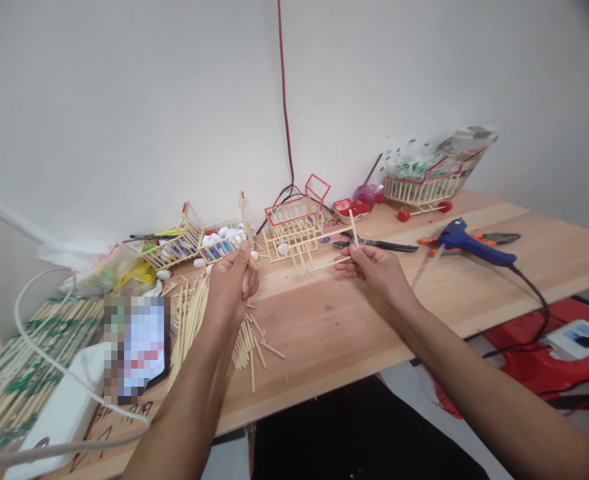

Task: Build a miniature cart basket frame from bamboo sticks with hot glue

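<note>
My right hand (374, 268) pinches a small frame of thin wooden sticks (353, 225) between thumb and fingers, above the table. The frame extends left from that hand, in front of a red-rimmed stick cart (294, 212), so their sticks overlap in view. My left hand (233, 277) is raised left of the frame with its fingers curled against the thumb; whatever is in them, if anything, is too small to make out. Below it lie loose short sticks (244, 343) and a pile of longer sticks (189, 320).
A blue glue gun (467, 241) and black-handled pliers (389, 246) lie to the right. Farther back stand a cart holding green-and-clear packets (419, 190) and a red paint dish (350, 209). A phone (144, 347), a white power strip (64, 407) and packed sticks (39, 360) occupy the left.
</note>
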Demonstrator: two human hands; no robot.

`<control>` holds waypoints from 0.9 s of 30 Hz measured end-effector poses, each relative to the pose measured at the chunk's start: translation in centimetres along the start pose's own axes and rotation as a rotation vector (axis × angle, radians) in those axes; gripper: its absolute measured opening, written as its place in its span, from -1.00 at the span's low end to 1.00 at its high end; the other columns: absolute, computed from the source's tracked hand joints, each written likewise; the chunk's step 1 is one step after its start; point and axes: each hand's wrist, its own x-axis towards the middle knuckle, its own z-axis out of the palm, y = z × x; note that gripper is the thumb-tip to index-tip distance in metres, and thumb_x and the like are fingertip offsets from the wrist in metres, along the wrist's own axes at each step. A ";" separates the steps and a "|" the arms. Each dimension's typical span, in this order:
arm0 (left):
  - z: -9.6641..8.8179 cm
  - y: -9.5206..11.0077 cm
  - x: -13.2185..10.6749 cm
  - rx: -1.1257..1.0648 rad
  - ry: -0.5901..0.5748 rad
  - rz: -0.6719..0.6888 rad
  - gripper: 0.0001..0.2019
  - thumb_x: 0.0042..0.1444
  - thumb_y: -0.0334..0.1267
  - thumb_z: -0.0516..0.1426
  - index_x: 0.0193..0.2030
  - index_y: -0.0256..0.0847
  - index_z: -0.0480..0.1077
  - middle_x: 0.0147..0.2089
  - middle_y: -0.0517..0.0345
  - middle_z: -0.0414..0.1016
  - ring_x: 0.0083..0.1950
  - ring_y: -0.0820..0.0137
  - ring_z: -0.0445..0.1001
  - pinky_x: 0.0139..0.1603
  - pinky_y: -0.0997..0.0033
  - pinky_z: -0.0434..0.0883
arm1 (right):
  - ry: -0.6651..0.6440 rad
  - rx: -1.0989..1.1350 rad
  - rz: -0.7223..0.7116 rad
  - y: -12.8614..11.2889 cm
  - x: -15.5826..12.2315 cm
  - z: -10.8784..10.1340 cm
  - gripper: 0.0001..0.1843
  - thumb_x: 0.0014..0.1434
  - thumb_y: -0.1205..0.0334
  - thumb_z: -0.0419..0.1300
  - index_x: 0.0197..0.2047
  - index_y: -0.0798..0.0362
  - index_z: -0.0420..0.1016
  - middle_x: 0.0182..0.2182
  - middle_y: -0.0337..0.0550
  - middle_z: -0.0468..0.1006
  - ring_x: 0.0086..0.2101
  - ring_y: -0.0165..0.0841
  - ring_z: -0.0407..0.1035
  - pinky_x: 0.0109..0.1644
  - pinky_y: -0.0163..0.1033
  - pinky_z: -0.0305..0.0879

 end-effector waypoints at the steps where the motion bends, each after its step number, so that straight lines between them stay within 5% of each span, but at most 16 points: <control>1: 0.0 0.1 0.0 -0.012 0.006 0.001 -0.51 0.01 0.13 0.22 -0.63 -0.24 0.24 -0.85 0.42 -0.06 -0.80 0.67 -0.14 -0.73 0.58 -0.16 | 0.004 -0.002 0.004 0.0 0.0 0.0 -0.68 0.06 0.01 0.33 -0.36 0.15 0.51 -0.50 -0.10 0.60 -0.45 -0.38 0.54 -0.38 -0.39 0.49; 5: -0.3 0.0 0.2 -0.037 0.034 0.023 -0.59 0.00 0.02 0.26 -0.58 -0.24 0.27 -0.78 0.46 -0.09 -0.75 0.67 -0.12 -0.70 0.60 -0.08 | -0.017 -0.010 0.003 0.2 0.1 -0.1 -0.67 0.07 0.01 0.33 -0.35 0.16 0.52 -0.47 -0.09 0.61 -0.44 -0.38 0.55 -0.38 -0.38 0.50; 11: -0.8 -1.1 0.7 0.214 0.026 0.097 -0.73 -0.19 -0.26 0.36 -0.31 -0.27 0.49 -0.47 0.26 0.41 -0.47 0.59 0.30 -0.42 0.59 0.25 | -0.037 -0.037 0.019 0.5 0.1 -0.2 -0.66 0.06 0.01 0.33 -0.33 0.17 0.52 -0.45 -0.08 0.61 -0.44 -0.38 0.55 -0.37 -0.39 0.49; 15: -0.6 -1.4 0.6 0.324 0.017 0.120 -0.81 -0.05 -0.18 0.30 -0.36 -0.27 0.52 -0.51 0.22 0.45 -0.49 0.55 0.28 -0.41 0.55 0.25 | -0.059 -0.045 0.033 0.5 0.1 -0.1 -0.65 0.04 0.00 0.34 -0.35 0.16 0.52 -0.43 -0.06 0.61 -0.45 -0.38 0.55 -0.38 -0.37 0.50; 22: 0.0 -1.4 0.1 0.421 -0.038 0.048 -0.73 -0.09 -0.15 0.32 -0.25 -0.22 0.59 -0.27 0.05 0.60 -0.34 0.42 0.41 -0.37 0.50 0.31 | -0.127 -0.057 0.035 1.0 0.2 -0.1 -0.60 -0.01 -0.06 0.35 -0.33 0.14 0.52 -0.41 -0.07 0.61 -0.43 -0.35 0.55 -0.37 -0.33 0.51; 27: 0.3 -1.6 0.0 0.433 -0.067 0.044 -0.78 -0.08 -0.14 0.30 -0.32 -0.22 0.60 -0.40 0.11 0.56 -0.40 0.44 0.38 -0.40 0.50 0.29 | -0.129 -0.078 0.044 0.8 0.1 0.1 -0.61 -0.01 -0.05 0.36 -0.34 0.14 0.51 -0.42 -0.05 0.62 -0.44 -0.35 0.55 -0.40 -0.35 0.51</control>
